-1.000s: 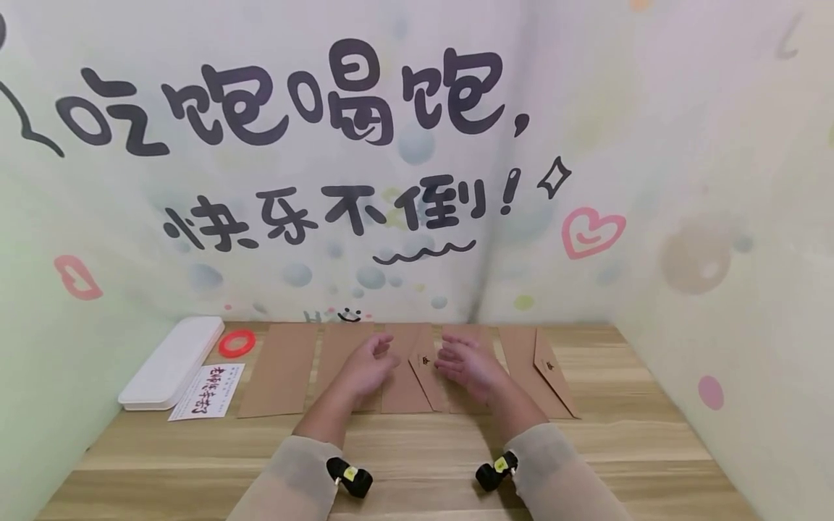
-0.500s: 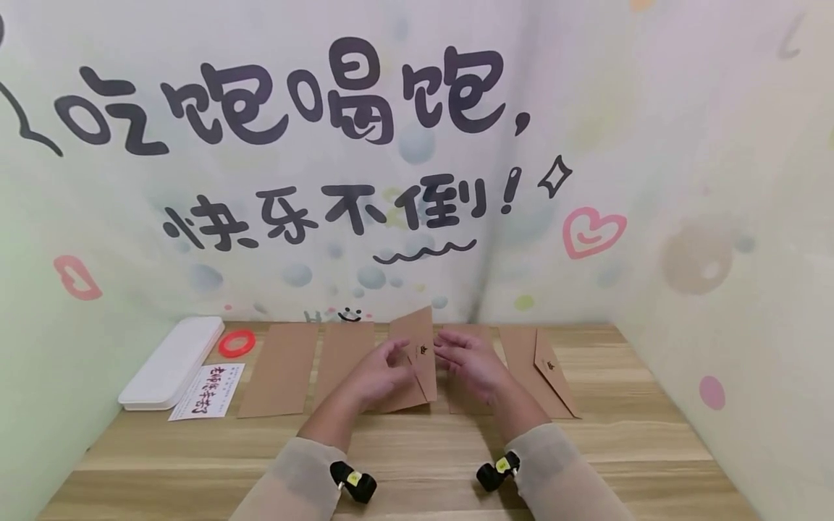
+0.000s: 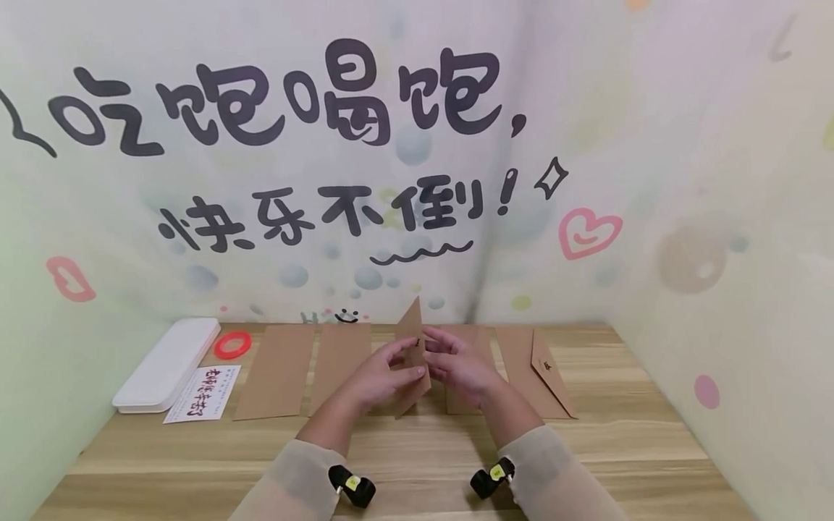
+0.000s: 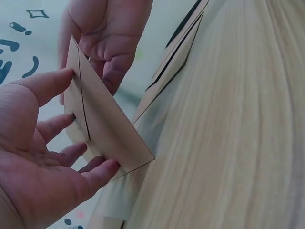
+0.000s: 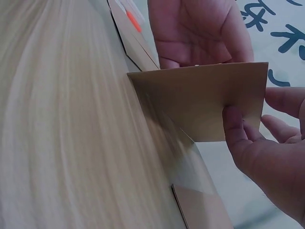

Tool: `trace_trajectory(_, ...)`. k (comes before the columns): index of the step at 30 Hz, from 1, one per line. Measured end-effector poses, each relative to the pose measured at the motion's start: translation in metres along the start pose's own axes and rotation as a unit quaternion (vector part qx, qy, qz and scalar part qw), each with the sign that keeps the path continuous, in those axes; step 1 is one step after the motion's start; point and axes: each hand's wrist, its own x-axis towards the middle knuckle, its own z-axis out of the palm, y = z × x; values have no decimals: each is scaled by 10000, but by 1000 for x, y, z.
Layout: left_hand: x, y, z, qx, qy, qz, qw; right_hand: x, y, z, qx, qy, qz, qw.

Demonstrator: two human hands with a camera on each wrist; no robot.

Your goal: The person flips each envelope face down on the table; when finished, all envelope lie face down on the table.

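Newly raised, the envelope [image 5: 190, 98] stands between left hand [image 3: 381, 373] and right hand [image 3: 461, 367].

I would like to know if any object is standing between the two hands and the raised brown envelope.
No, nothing visible. The left hand and the right hand both touch the raised brown envelope directly. The white case lies apart, off to the left.
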Motion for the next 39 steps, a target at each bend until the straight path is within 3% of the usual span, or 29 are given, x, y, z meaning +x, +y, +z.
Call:
trace_trajectory(9, -1, 6, 3, -92, 24, 101, 9999, -2, -1, 6, -73, 139, -22, 9999)
trace_trajectory(16, -2, 12, 5, -567, 82, 25, 9984, -1, -1, 9, -226, 159, -80, 9996)
trace_trajectory(24, 1, 19, 1, -1093, 448, 202, 9928, -2, 8, 12, -442, 14, 494, 9978)
trace_trajectory(27, 1, 22, -1, -1046, 585, 230, 9925, -2, 11, 12, -256, 4, 726, 9970)
trace_trajectory(32, -1, 25, -4, -969, 790, 57, 9921, 0, 13, 10, 4, 82, 644, 9979)
trace_trajectory(39, -2, 19, -11, -525, 1272, -272, 9901, 3, 14, 2, 202, 800, 639, 9945)
